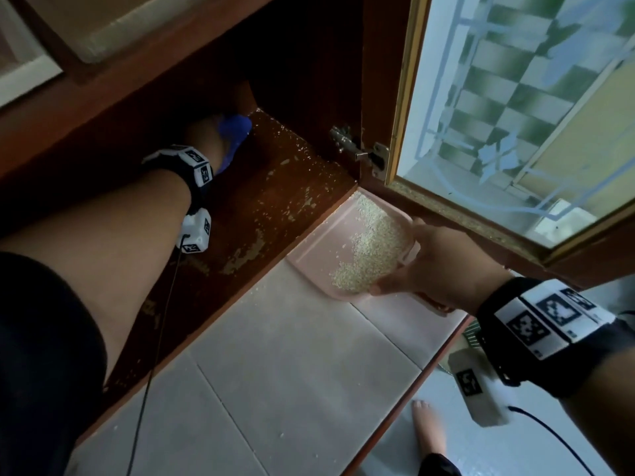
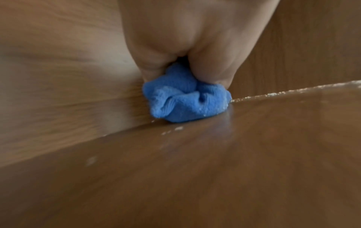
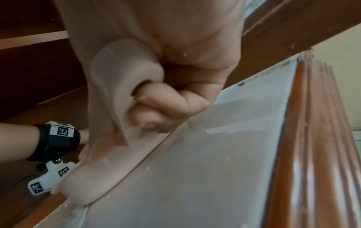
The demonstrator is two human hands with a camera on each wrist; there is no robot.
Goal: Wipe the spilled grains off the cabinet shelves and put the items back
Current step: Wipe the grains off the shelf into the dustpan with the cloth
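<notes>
Deep in the cabinet, my left hand [image 1: 213,139] grips a bunched blue cloth [image 1: 235,130] and presses it onto the brown shelf [image 1: 275,187] where the shelf meets the back wall. The left wrist view shows the blue cloth [image 2: 185,98] squeezed between the fingers [image 2: 213,67], with a thin line of grains [image 2: 293,91] along the corner. My right hand [image 1: 436,266] holds a pink dustpan [image 1: 319,249] by its handle [image 3: 125,72], its lip against the shelf's front edge. A heap of grains [image 1: 371,255] lies in the pan.
Scattered grains [image 1: 292,139] remain along the shelf's right side. The cabinet door [image 1: 515,115] with patterned glass stands open on the right, its hinge [image 1: 364,152] just above the dustpan. A pale tiled counter [image 1: 292,372] runs below the shelf. A bare foot [image 1: 426,427] shows on the floor.
</notes>
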